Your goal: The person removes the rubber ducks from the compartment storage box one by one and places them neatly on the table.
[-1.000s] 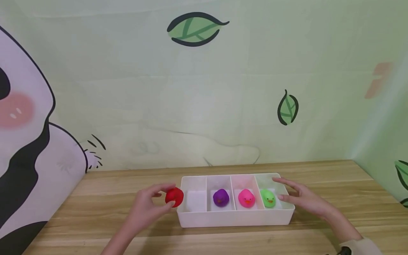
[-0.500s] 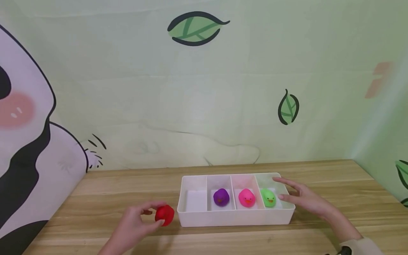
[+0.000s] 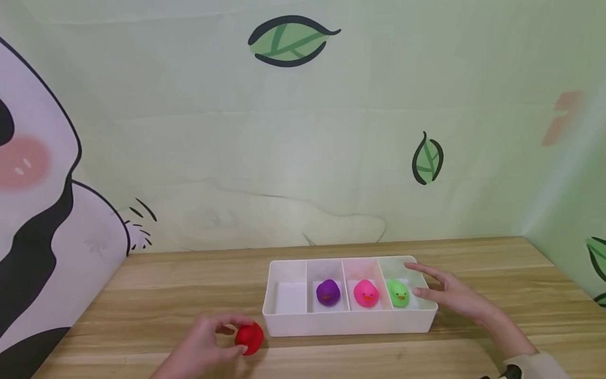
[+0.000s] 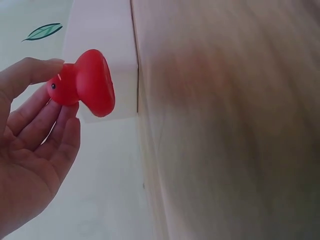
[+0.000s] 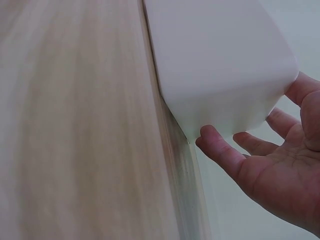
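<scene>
My left hand (image 3: 203, 342) pinches a red rubber duck (image 3: 249, 338) between thumb and fingers, close over the table just left of the box. In the left wrist view the red duck (image 4: 92, 82) has its flat base turned toward the tabletop. A white box (image 3: 350, 323) with a row of compartments stands in the middle. From left to right, its leftmost compartment is bare, then come a purple duck (image 3: 328, 292), a pink duck (image 3: 366, 293) and a green duck (image 3: 398, 292). My right hand (image 3: 454, 295) holds the box's right end, thumb over the rim, other fingers against the outer end wall (image 5: 220, 112).
The wooden table (image 3: 189, 295) extends on both sides of the box and in front of it. Behind it hangs a pale green backdrop (image 3: 307, 131) with printed leaves and a panda. A side panel (image 3: 568, 210) borders the table at the right.
My left hand has carried the red duck from beside the box's left rim down and toward me, to near the table before the box. The right hand and box have stayed put.
</scene>
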Action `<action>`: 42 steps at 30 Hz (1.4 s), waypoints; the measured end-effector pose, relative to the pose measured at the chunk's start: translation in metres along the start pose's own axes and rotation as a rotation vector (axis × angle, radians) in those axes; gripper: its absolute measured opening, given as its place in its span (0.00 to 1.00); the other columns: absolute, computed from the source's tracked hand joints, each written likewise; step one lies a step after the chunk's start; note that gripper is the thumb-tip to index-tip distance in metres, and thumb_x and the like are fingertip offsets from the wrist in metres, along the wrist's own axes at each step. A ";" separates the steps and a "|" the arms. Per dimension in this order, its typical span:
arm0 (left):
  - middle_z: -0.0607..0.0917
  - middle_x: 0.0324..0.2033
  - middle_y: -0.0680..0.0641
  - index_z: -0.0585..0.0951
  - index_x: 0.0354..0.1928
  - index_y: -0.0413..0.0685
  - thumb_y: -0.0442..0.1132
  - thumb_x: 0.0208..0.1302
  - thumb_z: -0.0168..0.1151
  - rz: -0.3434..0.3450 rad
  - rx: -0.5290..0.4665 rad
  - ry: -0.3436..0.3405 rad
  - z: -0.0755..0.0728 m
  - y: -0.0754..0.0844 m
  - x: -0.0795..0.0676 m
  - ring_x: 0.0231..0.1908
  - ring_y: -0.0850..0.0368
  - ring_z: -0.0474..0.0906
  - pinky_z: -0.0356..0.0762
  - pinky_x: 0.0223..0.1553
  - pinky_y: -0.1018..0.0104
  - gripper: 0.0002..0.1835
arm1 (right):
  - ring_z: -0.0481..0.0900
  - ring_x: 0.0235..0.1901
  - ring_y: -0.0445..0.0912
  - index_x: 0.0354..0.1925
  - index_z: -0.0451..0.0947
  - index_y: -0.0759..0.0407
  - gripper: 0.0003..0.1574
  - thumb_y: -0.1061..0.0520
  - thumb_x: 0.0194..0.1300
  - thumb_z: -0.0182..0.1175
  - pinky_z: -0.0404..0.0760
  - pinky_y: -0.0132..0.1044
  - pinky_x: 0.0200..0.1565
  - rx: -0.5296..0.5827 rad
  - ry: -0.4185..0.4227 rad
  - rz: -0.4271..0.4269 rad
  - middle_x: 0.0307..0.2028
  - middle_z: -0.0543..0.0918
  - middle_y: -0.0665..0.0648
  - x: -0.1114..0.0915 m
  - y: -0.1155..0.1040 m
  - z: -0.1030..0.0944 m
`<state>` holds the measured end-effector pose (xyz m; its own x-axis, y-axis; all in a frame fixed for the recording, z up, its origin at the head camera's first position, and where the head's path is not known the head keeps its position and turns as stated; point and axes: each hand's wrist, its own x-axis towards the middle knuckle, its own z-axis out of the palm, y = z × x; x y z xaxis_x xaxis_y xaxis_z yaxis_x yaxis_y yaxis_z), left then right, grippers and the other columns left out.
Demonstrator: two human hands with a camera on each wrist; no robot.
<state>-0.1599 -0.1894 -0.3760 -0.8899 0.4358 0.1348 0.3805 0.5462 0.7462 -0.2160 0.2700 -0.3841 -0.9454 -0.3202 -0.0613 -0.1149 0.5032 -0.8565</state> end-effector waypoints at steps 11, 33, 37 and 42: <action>0.83 0.38 0.49 0.81 0.43 0.43 0.28 0.46 0.68 -0.071 -0.066 -0.117 0.001 -0.005 0.003 0.37 0.52 0.78 0.79 0.39 0.66 0.18 | 0.53 0.58 0.77 0.67 0.55 0.58 0.38 0.52 0.63 0.56 0.66 0.65 0.50 0.002 -0.007 -0.004 0.67 0.45 0.73 0.000 -0.001 0.001; 0.82 0.41 0.43 0.80 0.44 0.37 0.27 0.44 0.69 -0.081 -0.099 -0.158 0.003 -0.008 0.006 0.40 0.47 0.77 0.79 0.39 0.61 0.20 | 0.54 0.58 0.76 0.67 0.55 0.59 0.38 0.53 0.62 0.57 0.67 0.64 0.51 0.007 -0.008 -0.011 0.67 0.44 0.73 -0.001 -0.001 0.000; 0.82 0.41 0.44 0.80 0.46 0.39 0.30 0.45 0.70 -0.136 -0.080 -0.133 0.003 -0.003 0.006 0.41 0.47 0.76 0.79 0.40 0.59 0.21 | 0.55 0.58 0.76 0.67 0.55 0.59 0.38 0.53 0.62 0.57 0.67 0.63 0.51 0.000 -0.002 -0.018 0.67 0.45 0.73 -0.001 -0.001 0.000; 0.82 0.40 0.46 0.80 0.45 0.42 0.35 0.47 0.70 -0.189 -0.073 -0.059 0.007 0.009 0.010 0.40 0.51 0.76 0.79 0.41 0.57 0.20 | 0.55 0.57 0.77 0.67 0.56 0.59 0.38 0.53 0.62 0.57 0.67 0.64 0.50 -0.009 0.002 -0.018 0.67 0.46 0.73 0.000 -0.001 0.000</action>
<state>-0.1635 -0.1756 -0.3728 -0.9266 0.3728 -0.0494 0.1866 0.5697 0.8004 -0.2157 0.2695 -0.3835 -0.9439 -0.3272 -0.0451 -0.1343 0.5050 -0.8526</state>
